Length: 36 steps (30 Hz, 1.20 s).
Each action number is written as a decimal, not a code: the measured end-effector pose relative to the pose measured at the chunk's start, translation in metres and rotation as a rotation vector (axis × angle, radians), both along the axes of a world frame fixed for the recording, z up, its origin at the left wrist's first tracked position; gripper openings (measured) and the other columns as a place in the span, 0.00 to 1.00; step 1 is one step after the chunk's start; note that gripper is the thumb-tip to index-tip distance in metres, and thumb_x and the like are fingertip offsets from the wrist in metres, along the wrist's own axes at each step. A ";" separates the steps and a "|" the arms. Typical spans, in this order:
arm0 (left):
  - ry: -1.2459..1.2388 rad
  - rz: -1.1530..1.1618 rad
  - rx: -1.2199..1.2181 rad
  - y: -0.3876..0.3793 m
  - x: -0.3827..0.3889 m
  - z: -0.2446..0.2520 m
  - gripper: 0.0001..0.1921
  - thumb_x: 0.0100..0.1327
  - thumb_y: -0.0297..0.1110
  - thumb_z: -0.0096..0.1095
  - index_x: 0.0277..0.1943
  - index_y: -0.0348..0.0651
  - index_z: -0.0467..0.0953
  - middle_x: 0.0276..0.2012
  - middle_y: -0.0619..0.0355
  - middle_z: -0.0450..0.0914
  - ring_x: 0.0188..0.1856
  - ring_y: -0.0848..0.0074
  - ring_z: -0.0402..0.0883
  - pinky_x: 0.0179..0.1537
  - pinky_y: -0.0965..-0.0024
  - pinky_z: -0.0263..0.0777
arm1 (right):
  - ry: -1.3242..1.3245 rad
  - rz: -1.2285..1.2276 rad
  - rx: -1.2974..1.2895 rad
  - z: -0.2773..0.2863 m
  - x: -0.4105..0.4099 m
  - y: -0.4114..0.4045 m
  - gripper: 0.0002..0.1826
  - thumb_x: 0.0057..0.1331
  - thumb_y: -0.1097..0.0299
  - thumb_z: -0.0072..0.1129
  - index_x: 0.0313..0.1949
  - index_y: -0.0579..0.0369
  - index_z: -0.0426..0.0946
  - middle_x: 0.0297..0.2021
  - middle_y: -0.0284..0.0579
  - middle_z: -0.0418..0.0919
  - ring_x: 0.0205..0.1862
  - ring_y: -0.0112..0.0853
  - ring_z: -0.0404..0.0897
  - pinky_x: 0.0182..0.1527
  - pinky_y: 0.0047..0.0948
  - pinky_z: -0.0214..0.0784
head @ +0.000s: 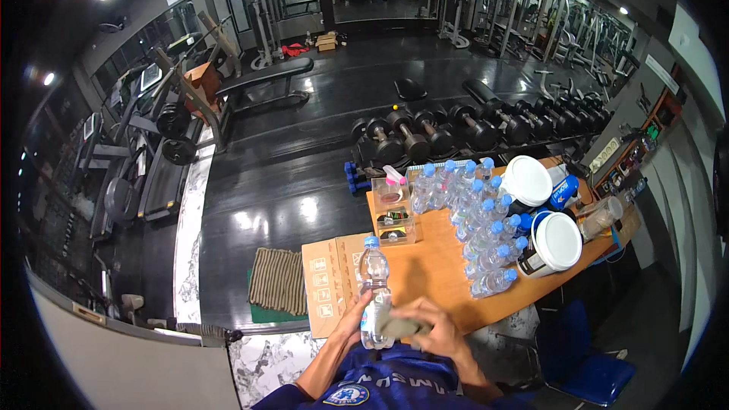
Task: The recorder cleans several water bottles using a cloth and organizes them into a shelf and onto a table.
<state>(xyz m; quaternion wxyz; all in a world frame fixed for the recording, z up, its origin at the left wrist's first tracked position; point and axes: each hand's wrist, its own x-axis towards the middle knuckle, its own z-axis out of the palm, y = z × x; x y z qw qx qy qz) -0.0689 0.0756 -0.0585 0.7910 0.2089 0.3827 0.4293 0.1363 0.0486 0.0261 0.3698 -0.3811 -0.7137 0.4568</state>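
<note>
A clear plastic water bottle (374,265) with a blue cap stands upright in my left hand (354,319), which grips its lower half from the left. My right hand (435,327) holds a grey-green cloth (401,326) against or just in front of the bottle's lower right side; whether they touch is hard to tell. Rows of similar capped water bottles (487,222) stand on the wooden table (433,273), ahead and to the right of my hands. Part of the held bottle's label is hidden by my fingers and the cloth.
A cardboard box (327,285) lies left of the table. Clear acrylic trays (393,216) sit at its far left corner. Two white-lidded tubs (558,242) and a blue shaker bottle (564,192) stand behind the bottles. Dumbbells (410,136) line a rack beyond; a blue chair (586,364) is at right.
</note>
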 end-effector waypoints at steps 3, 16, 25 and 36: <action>-0.093 -0.010 -0.043 -0.004 0.012 0.012 0.24 0.68 0.50 0.53 0.56 0.39 0.70 0.48 0.50 0.78 0.43 0.67 0.82 0.44 0.61 0.80 | -0.003 -0.391 0.148 -0.009 -0.015 0.018 0.28 0.49 0.82 0.56 0.52 0.46 0.79 0.44 0.47 0.75 0.47 0.41 0.75 0.51 0.34 0.68; -0.083 -0.045 -0.037 0.007 -0.003 -0.010 0.21 0.68 0.47 0.53 0.55 0.40 0.71 0.48 0.52 0.79 0.49 0.67 0.80 0.48 0.61 0.76 | -0.061 0.043 0.290 -0.024 0.002 -0.014 0.29 0.43 0.74 0.61 0.50 0.44 0.81 0.42 0.42 0.78 0.45 0.38 0.76 0.51 0.33 0.69; -0.262 0.051 -0.162 0.005 0.020 0.023 0.30 0.66 0.60 0.46 0.55 0.41 0.71 0.45 0.51 0.79 0.46 0.67 0.80 0.50 0.62 0.75 | -0.290 -0.225 0.446 -0.012 -0.036 -0.007 0.28 0.45 0.80 0.57 0.47 0.39 0.81 0.50 0.39 0.75 0.56 0.45 0.70 0.58 0.40 0.65; -0.363 0.304 0.052 0.013 0.029 0.024 0.32 0.66 0.62 0.44 0.53 0.36 0.69 0.48 0.47 0.77 0.50 0.62 0.78 0.54 0.58 0.72 | 0.450 -0.395 -0.261 -0.081 -0.021 -0.013 0.18 0.65 0.73 0.51 0.54 0.58 0.71 0.56 0.45 0.72 0.58 0.36 0.71 0.61 0.37 0.62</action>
